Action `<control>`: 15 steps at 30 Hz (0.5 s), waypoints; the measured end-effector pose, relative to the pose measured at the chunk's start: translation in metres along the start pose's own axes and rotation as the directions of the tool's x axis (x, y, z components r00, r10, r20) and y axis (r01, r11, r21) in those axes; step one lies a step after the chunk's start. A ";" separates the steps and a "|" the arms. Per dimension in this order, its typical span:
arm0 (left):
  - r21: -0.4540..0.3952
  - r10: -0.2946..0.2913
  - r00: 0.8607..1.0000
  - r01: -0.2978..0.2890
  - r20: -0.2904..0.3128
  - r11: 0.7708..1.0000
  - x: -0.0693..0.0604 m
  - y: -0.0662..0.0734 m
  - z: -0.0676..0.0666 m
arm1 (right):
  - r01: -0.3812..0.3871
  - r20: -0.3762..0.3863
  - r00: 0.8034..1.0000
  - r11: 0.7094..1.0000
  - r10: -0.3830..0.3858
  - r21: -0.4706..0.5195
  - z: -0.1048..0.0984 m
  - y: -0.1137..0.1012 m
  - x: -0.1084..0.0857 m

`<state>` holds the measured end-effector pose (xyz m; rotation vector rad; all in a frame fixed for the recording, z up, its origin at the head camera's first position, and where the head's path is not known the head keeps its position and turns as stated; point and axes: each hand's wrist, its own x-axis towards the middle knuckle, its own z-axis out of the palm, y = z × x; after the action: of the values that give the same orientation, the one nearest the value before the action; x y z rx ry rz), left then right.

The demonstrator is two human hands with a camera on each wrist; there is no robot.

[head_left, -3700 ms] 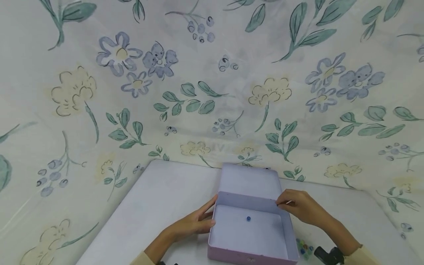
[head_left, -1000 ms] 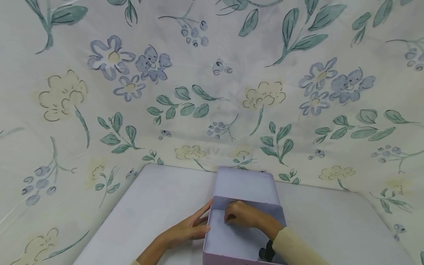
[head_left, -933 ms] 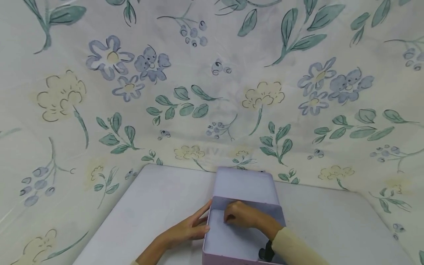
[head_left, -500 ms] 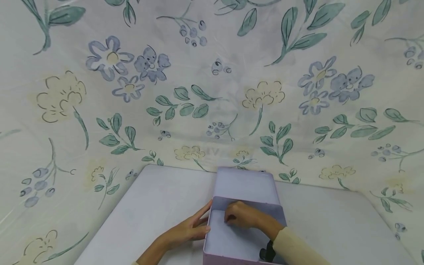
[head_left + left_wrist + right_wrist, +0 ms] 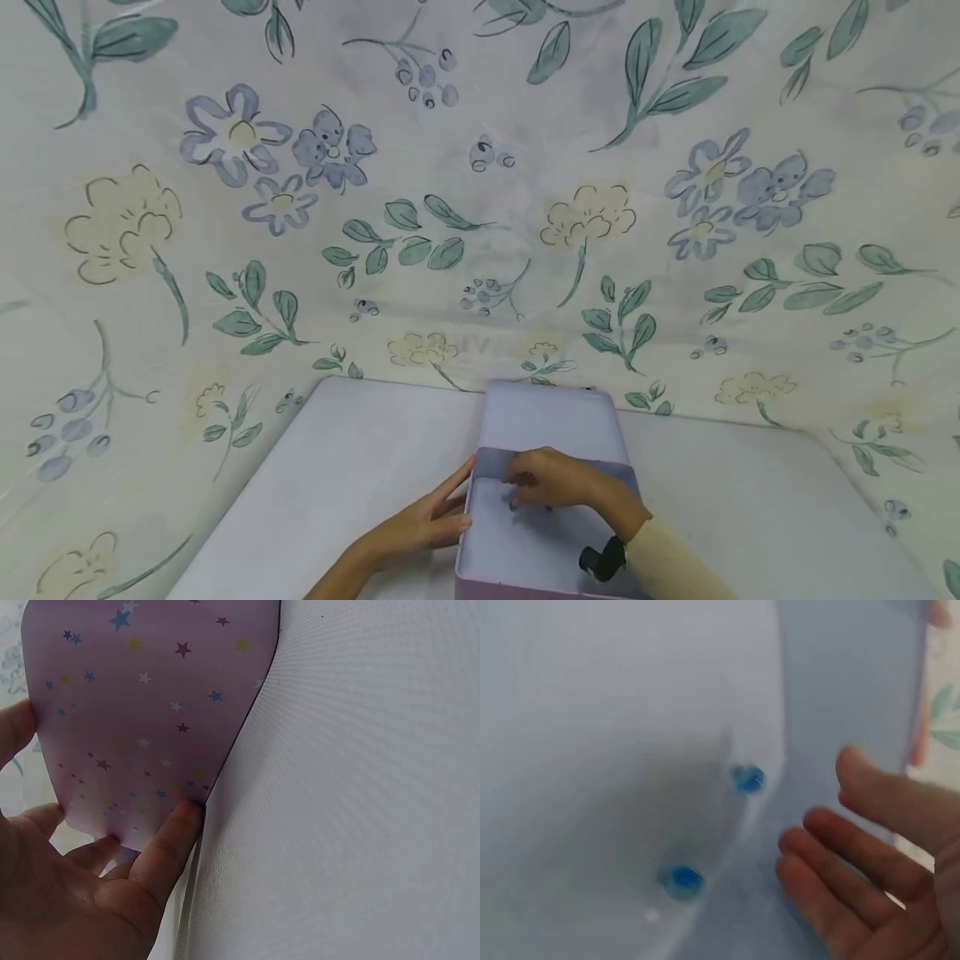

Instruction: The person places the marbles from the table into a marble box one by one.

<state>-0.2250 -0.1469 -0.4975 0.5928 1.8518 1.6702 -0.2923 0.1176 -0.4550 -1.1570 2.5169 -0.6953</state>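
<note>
An open lilac box (image 5: 525, 554) with its lid (image 5: 551, 417) folded back stands on the table. My left hand (image 5: 416, 525) touches its left side with fairly straight, spread fingers. In the left wrist view, those fingertips (image 5: 180, 817) rest on the box's star-printed outer wall (image 5: 150, 712). Inside the box, my right hand (image 5: 551, 479) hovers above the floor, fingers parted and loosely bent, holding nothing. Two blue marbles (image 5: 748, 778) lie near it on the box floor, close to a wall in the right wrist view; the other blue marble (image 5: 682, 881) is slightly blurred.
The white table (image 5: 390, 425) extends on both sides of the box. Behind it hangs a floral cloth (image 5: 450, 275). A black wrist camera (image 5: 602, 560) and a cream sleeve (image 5: 671, 562) cover the box's right front part.
My right hand moved from the right rim into the box, stayed there with bent fingers, and now has released a blue marble. One marble lay inside before. My left hand kept its place.
</note>
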 end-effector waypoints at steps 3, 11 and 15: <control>0.001 -0.006 1.000 0.006 -0.002 1.000 -0.003 0.000 0.000 | 0.009 -0.001 1.000 1.000 -0.009 0.022 -0.001 -0.002 -0.002; 0.018 0.006 1.000 -0.006 -0.001 1.000 -0.002 -0.002 -0.001 | 0.045 -0.037 0.998 0.998 -0.044 0.034 -0.021 -0.013 -0.028; 0.015 0.006 1.000 -0.006 -0.008 1.000 0.000 -0.002 -0.002 | 0.107 -0.141 0.985 0.993 -0.099 0.048 -0.031 -0.010 -0.049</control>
<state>-0.2257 -0.1484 -0.4989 0.5991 1.8718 1.6656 -0.2687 0.1589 -0.4210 -1.2677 2.5462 -0.8952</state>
